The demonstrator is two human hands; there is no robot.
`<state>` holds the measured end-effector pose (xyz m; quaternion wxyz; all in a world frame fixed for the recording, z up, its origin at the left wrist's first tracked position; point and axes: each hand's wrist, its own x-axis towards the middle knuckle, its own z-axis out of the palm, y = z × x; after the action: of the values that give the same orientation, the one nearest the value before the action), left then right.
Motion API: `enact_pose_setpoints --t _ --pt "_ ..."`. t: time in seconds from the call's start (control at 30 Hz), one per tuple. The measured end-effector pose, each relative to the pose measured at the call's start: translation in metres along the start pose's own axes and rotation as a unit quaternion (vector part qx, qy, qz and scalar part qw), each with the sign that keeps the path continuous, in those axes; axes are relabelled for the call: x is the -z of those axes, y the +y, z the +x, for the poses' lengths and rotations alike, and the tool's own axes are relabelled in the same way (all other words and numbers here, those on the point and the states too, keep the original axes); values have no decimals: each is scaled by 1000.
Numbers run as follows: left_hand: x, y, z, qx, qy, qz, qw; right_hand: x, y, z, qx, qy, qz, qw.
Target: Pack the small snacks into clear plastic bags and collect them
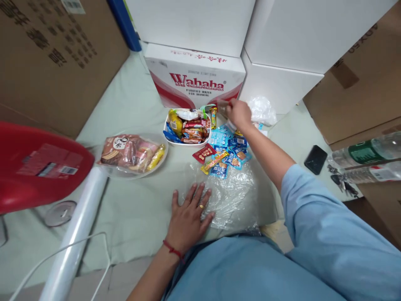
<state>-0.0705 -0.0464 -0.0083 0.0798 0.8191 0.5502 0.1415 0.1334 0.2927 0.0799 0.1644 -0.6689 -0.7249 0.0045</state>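
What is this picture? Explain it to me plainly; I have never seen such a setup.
There is no machine here. A camera worn on a person's head looks forward and down at that person's bare left hand and right hand.

The left hand lies flat, palm down, at the edge of some crinkled clear plastic. The right hand is bent beside a white container filled with wrapped snacks; blur hides what, if anything, its grip holds.

On the pale green cloth are loose snack packets and, at the picture's left, a clear bowl of packaged food. Behind stands a Wahaha water carton. Keys lie at the right.
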Motion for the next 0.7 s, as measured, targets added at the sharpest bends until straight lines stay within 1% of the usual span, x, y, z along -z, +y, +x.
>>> enact_pose_setpoints --t 0.07,0.1,0.13,0.17,0.23,0.27,0.33,0.4,0.5,0.6,0.63,0.7 --pt "1 1 0 4 0 -9 1000 21 21 -11 1 37 64 997" --pt "1 1 1 4 0 -13 1000 31 32 -21 12 45 115 992" --pt "2 1 1 5 -1 -17 1000 40 42 -35 20 43 179 983" --pt "2 1 1 5 -1 -21 1000 49 52 -52 18 26 247 969" --pt "2 0 0 4 1 -28 1000 63 67 -92 -5 -58 359 932" --pt "2 0 0 3 4 -30 1000 68 71 -114 -19 -109 390 914" --pt "2 -2 -1 -2 12 -34 999 74 75 -154 -44 -189 421 886" --pt "1 -3 -2 -2 17 -39 999 75 72 -187 -60 -250 441 860" --pt "1 -4 -1 13 16 -45 999 66 58 -220 -65 -322 470 819" --pt "0 -4 0 22 10 -42 999 51 43 -237 -64 -368 493 786" --pt "0 -3 0 23 10 -41 999 46 39 -240 -65 -374 497 780" --pt "0 -3 1 24 12 -37 999 39 35 -243 -62 -377 499 778"
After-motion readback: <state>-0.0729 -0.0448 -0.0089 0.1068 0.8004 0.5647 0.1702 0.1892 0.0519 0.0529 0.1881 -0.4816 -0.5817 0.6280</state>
